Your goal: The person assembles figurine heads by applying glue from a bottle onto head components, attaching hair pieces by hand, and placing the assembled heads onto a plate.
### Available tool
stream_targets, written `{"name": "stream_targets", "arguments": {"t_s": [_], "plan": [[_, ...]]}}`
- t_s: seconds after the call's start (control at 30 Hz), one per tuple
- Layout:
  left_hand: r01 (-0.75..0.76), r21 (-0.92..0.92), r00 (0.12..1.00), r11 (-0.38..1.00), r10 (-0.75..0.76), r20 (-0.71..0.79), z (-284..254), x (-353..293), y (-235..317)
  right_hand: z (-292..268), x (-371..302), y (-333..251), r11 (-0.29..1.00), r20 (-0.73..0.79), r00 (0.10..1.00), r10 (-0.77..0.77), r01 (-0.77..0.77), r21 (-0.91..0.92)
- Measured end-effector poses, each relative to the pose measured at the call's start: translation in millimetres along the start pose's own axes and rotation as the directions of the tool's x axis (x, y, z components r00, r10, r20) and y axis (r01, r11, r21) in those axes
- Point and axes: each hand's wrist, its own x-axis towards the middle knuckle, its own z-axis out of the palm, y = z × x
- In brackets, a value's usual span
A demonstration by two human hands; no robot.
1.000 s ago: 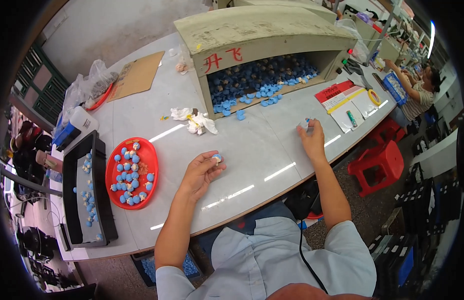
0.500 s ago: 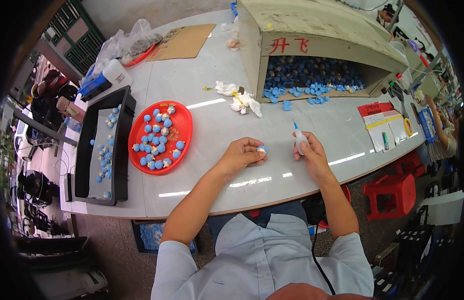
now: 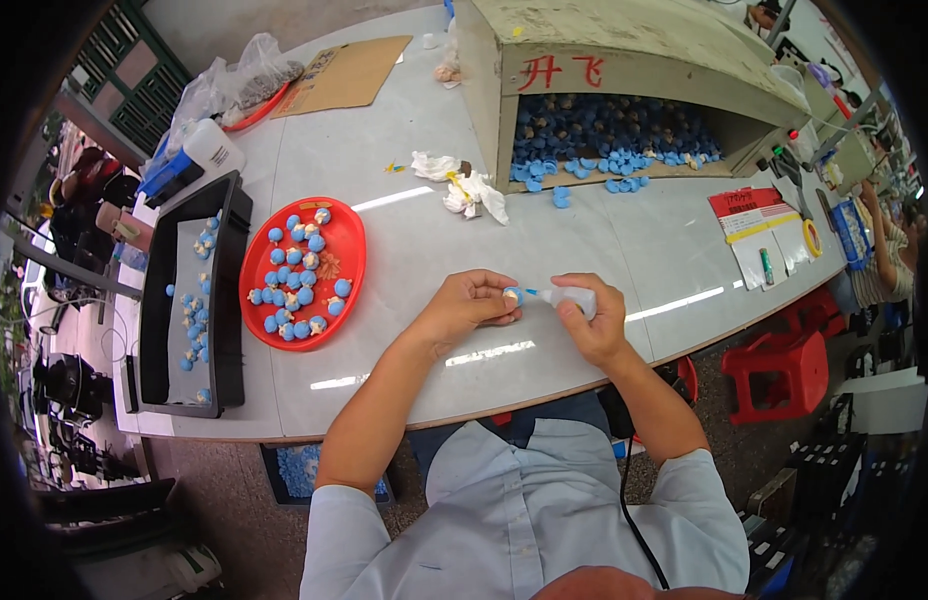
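Observation:
Over the middle of the grey table point(image 3: 404, 260), my left hand point(image 3: 474, 300) pinches a small blue and cream ball-shaped piece point(image 3: 513, 295) between thumb and fingers. My right hand point(image 3: 592, 318) is closed round a white squeeze bottle point(image 3: 572, 298) with a thin blue nozzle. The bottle lies nearly level, its tip pointing left at the piece; whether the tip touches it I cannot tell. To the left, a round red tray point(image 3: 356, 262) holds several similar blue and cream pieces.
A black bin point(image 3: 230, 300) with more pieces stands at the far left. Crumpled white tissue point(image 3: 476, 196) lies beyond my hands. A beige box point(image 3: 489, 120) full of blue pieces stands at the back. Red stools point(image 3: 779, 370) are at the right, near a person point(image 3: 879, 240).
My right hand has turned the bottle from upright to nearly level and brought its nozzle left to the piece. My left hand still holds the piece. The whole view has shifted slightly.

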Motion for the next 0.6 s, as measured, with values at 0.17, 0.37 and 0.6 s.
{"name": "stream_targets", "arguments": {"t_s": [0.17, 0.37, 0.6], "plan": [[0.017, 0.012, 1.000, 1.000, -0.017, 0.019, 5, -3, 3, 6, 0, 9, 0.960, -0.048, 0.966, -0.252, 0.244, -0.135], [0.021, 0.066, 1.000, 0.998, -0.021, 0.005, 6, -3, 4, 7, -1, 12, 0.959, -0.028, 0.967, -0.252, 0.246, -0.141], [0.008, 0.075, 1.000, 0.997, -0.009, 0.009, 5, -2, 1, 12, 4, 13, 0.916, -0.016, 0.936, -0.352, 0.341, -0.212]]}}
